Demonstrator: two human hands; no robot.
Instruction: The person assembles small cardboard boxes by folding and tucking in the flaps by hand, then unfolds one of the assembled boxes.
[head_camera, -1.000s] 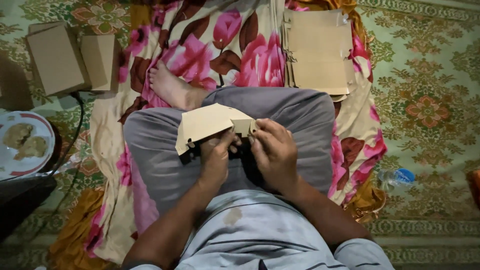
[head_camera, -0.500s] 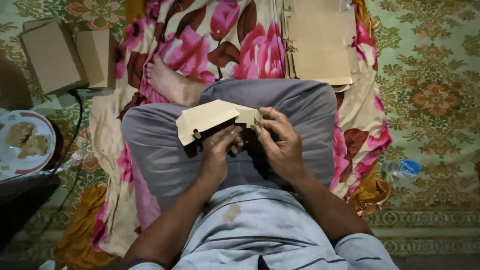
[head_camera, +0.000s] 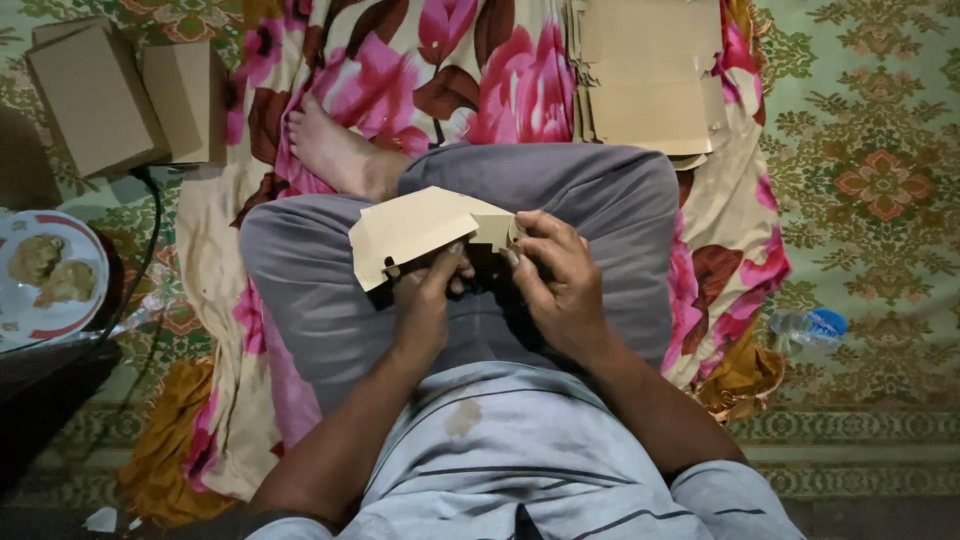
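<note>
A person sits cross-legged on a flowered cloth (head_camera: 500, 90) that is spread over a green patterned carpet (head_camera: 880, 190), and the head camera looks down on the lap. Both hands meet above the grey trousers (head_camera: 600, 200) and hold one cardboard piece (head_camera: 415, 228), a flat tan blank that is partly folded. The left hand (head_camera: 425, 300) has its grip closed on the lower edge of the cardboard piece, with the fingers under it and the thumb near the middle. The right hand (head_camera: 560, 280) has its grip closed on the small flap at the right end of the same piece, pinching it between thumb and fingertips. The cardboard piece lies a little tilted, its longer side pointing to the left, just above the knees. One bare foot (head_camera: 335, 150) shows from under the left knee and rests on the cloth. Beyond the knees, at the top of the view, a stack of flat cardboard sheets (head_camera: 650, 80) lies on the cloth. At the upper left two folded cardboard boxes (head_camera: 130, 95) stand side by side on the carpet. Below them, at the left edge, there is a white plate (head_camera: 50, 300) with a red rim and some food on it, and a black cable (head_camera: 150, 250) runs near it. At the right, a small plastic bottle (head_camera: 810, 325) lies on the carpet, well apart from the hands.
</note>
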